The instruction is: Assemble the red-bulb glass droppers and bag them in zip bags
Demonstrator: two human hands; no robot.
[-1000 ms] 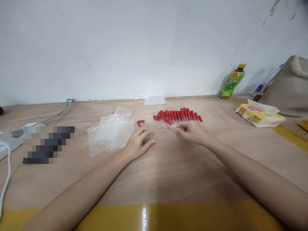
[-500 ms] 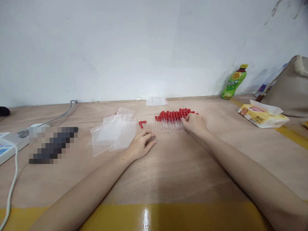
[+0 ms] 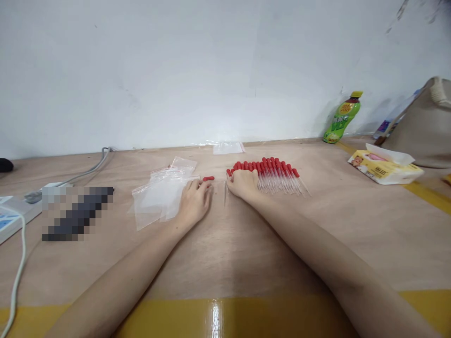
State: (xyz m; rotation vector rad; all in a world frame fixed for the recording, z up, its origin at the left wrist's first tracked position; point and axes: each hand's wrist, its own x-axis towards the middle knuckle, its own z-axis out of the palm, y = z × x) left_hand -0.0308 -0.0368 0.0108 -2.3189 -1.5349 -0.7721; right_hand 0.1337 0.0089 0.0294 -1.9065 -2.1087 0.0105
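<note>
My left hand [image 3: 195,201] rests at the right edge of the clear zip bags [image 3: 151,204]. Its bent fingers are closed by a red rubber bulb [image 3: 208,178] on the table; a second bulb, at the fingertips, is mostly hidden. A thin clear tube [image 3: 225,195] lies between my hands. My right hand [image 3: 243,183] has its fingers curled at the left end of a row of droppers [image 3: 282,176] with red bulbs and clear stems. It covers part of that row, and the tube's upper end lies close to its fingertips. What those fingers hold is hidden.
Another clear bag [image 3: 228,148] lies by the wall. At the right are a green drink bottle [image 3: 341,119], a yellow tissue pack [image 3: 384,166] and a beige bag [image 3: 423,126]. A power strip [image 3: 21,220], cables and a blurred dark object [image 3: 79,213] are at left.
My right hand has moved left along the dropper row, uncovering its right end. My left hand has drawn left and back to the loose bulbs; only one of the two still shows clearly.
</note>
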